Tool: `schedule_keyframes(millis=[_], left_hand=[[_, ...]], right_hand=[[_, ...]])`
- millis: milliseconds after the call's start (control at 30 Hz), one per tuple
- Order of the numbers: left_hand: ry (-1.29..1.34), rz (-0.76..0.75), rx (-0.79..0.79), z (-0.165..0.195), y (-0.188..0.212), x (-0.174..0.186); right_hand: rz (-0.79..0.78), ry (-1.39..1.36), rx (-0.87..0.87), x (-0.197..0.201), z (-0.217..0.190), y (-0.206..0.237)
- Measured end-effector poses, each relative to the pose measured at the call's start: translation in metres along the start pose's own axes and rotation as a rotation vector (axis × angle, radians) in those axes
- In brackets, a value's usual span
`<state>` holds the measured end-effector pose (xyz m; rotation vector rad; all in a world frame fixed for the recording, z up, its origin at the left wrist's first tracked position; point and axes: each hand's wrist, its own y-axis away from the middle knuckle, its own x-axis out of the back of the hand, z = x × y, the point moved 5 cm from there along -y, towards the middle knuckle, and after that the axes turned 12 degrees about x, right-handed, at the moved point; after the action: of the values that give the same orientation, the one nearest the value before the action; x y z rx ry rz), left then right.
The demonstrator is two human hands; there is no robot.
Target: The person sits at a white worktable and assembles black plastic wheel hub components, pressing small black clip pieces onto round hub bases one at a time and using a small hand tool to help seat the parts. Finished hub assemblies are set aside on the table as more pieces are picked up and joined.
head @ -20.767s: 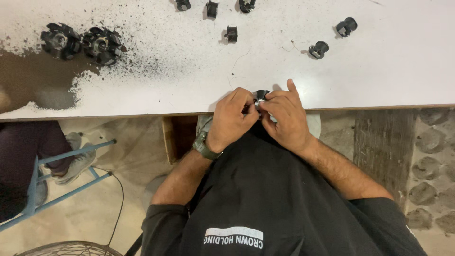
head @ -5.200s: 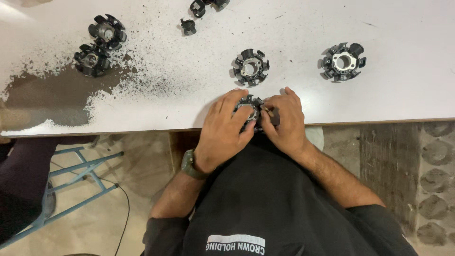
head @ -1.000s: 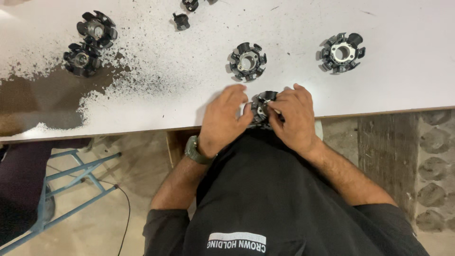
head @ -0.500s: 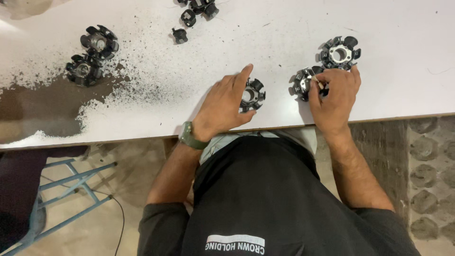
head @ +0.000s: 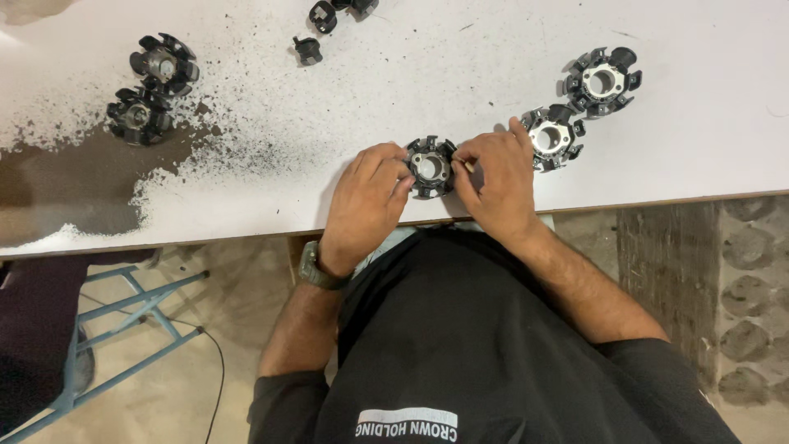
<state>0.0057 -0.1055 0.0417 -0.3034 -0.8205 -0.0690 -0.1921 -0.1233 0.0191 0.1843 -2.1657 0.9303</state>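
Between both hands' fingers (head: 400,182), ring part (head: 430,167) flat, hole upward.

The toothed ring (head: 429,167) looks like matt black plastic around a bright metal hub. The table (head: 723,123) beneath it is smooth, matt white, worn to bare brown and speckled dark left of the ring.

Black toothed ring part (head: 430,166) with metal hub — flat on the white table's near edge.

labels: one | white rectangular patch (head: 406,423) with dark lettering | on black shirt (head: 493,345), bottom centre | packages, signs, screens: none
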Motion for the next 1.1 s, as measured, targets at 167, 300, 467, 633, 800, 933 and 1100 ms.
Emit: schedule_keyframes(millis=[167,300,467,633,800,933,1100], left_hand=[[-0.071,-0.024,0.186,-0.009,0.003,0.007],[-0.102,0.027,0.080,-0.001,-0.002,0.001],[0.042,-0.036,0.093,-0.002,0.000,0.006],[-0.104,-0.130,0.124,0.004,0.005,0.017],[-0.039,0.057,-0.013,0.026,-0.005,0.008],[-0.082,0.045,0.106,0.018,-0.020,-0.022],[0.008,0.125,0.175,0.008,-0.011,-0.034]], right_hand=[[0.018,-0.002,0.033,0.000,-0.001,0.004],[0.031,0.005,0.035,0.000,-0.002,0.004],[0.041,-0.001,0.020,0.001,-0.002,0.003],[0.027,-0.006,0.011,0.002,-0.002,0.004],[0.073,-0.041,0.078,0.007,-0.011,0.007],[0.057,-0.023,0.070,0.003,-0.015,0.010],[0.036,0.043,0.076,0.000,-0.016,0.013]])
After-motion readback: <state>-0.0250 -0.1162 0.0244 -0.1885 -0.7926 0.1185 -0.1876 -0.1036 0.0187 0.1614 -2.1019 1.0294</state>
